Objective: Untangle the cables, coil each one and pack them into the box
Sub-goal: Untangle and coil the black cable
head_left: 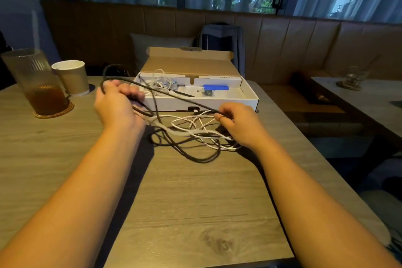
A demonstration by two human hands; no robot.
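Note:
A black cable runs taut between both hands above the wooden table. My left hand grips loops of it at the left. My right hand pinches the same cable at the right. The rest of the black cable trails in loops on the table, tangled with a white cable between my hands. Behind them stands an open cardboard box, lid up, with a coiled white cable and a blue item inside.
A tall ribbed glass of brown drink on a coaster and a paper cup stand at the table's far left. A padded bench runs behind the table. Another table with a glass lies to the right.

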